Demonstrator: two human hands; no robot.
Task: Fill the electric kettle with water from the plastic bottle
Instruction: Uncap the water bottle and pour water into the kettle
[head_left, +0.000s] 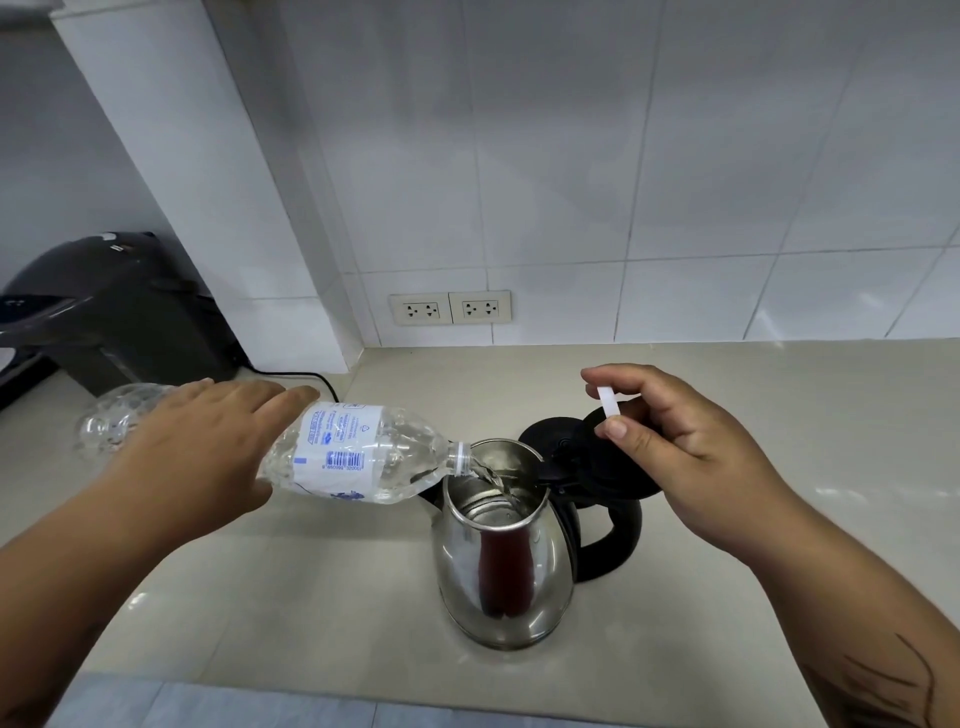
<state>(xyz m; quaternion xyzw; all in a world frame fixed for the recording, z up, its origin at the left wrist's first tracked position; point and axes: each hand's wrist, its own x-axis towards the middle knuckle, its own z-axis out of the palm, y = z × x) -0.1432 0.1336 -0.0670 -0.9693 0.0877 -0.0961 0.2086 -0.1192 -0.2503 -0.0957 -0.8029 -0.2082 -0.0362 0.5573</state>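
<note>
The left hand (208, 447) wraps its fingers around the plastic bottle (332, 447), tipped nearly level, its mouth over the open electric kettle (501, 566) on the table (291, 597). The thin bottle likely dents if squeezed; mid-body is the sensible hold. The right hand (691, 441) pinches the white cap (608, 401).

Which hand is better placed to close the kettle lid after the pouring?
The right hand: it hovers beside the open lid, holding only the small cap. The left hand holds the bottle.
</note>
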